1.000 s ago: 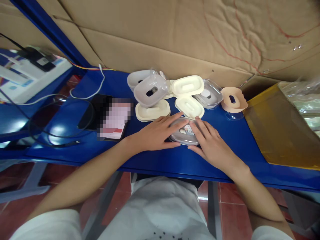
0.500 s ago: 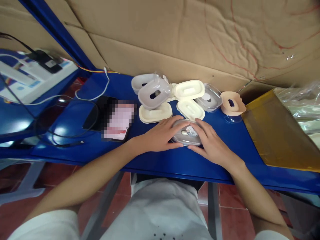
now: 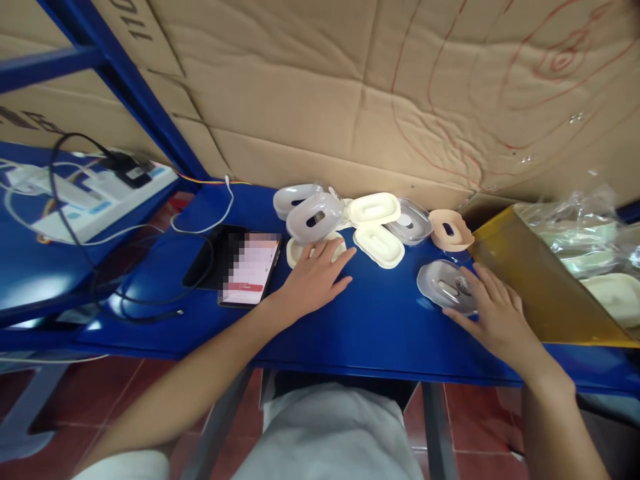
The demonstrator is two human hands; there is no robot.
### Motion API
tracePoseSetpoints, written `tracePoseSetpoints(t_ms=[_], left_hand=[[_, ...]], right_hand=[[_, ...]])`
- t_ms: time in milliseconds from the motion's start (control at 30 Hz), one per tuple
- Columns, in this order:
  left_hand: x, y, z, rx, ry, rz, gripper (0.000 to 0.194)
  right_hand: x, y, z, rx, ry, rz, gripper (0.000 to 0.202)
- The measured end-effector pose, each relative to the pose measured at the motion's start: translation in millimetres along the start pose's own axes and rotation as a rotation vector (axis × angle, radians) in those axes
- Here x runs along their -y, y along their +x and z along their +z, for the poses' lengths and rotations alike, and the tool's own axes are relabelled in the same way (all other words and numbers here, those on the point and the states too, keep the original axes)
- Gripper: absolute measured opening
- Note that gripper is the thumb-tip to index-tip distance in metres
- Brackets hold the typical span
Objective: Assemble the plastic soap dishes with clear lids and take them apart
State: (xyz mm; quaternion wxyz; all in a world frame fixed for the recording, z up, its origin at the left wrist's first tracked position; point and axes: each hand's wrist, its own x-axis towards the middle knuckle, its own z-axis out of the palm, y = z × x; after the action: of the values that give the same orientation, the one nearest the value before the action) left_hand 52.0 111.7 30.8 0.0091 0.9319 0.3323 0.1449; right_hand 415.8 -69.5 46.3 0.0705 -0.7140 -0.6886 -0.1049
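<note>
My right hand [image 3: 493,313] has its thumb and fingers around the right end of a clear-lidded oval plastic box [image 3: 443,285], which carries a round sticker partly hidden by the fingers. The box sits at the right of the blue table, near the cardboard carton. My left hand [image 3: 317,277] holds nothing; its fingers are apart, with the tips over a cream oval tray [image 3: 296,253] that they partly cover. Just behind that tray lies a greyish oval shell with a slot [image 3: 300,223]. Two more cream oval pieces, an upper one [image 3: 375,209] and a lower one [image 3: 383,247], overlap to the right.
A peach slotted shell [image 3: 440,230] and another clear-covered piece [image 3: 411,223] lie at the back. The open carton [image 3: 520,280] on the right holds bagged parts. At left are a phone [image 3: 250,273], black cable, and a power strip [image 3: 100,207]. Cardboard [image 3: 300,100] walls the back.
My hands have parted. The right hand has carried the clear-lidded box rightward from the middle; the left hand has let go of it and reached to the cream tray. The view has shifted slightly.
</note>
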Motion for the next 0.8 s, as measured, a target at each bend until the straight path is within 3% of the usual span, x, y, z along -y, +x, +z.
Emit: tracePoseSetpoints(t_ms=[133, 233, 333, 467, 600, 800], left_hand=[[-1, -1, 4.6, 0.045, -0.004, 0.023, 0.049], [-1, -1, 6.9, 0.053, -0.021, 0.027, 0.05], [0, -1, 6.6, 0.032, -0.05, 0.031, 0.051], [-4, -1, 3.5, 0.009, -0.092, 0.082, 0.051], [-10, -5, 6.4, 0.013, -0.142, 0.164, 0.055], [-13, -9, 18.1, 0.041, -0.151, 0.228, 0.05]], right_hand=[[49, 41, -5, -0.029, 0.09, -0.154, 0.069], [90, 74, 9, 0.045, 0.161, -0.319, 0.059], [109, 92, 28, 0.08, 0.255, -0.363, 0.052], [107, 91, 32, 0.095, 0.372, -0.361, 0.026], [99, 86, 21, 0.115, 0.491, -0.438, 0.017], [89, 99, 24, -0.134, 0.435, -0.312, 0.024]])
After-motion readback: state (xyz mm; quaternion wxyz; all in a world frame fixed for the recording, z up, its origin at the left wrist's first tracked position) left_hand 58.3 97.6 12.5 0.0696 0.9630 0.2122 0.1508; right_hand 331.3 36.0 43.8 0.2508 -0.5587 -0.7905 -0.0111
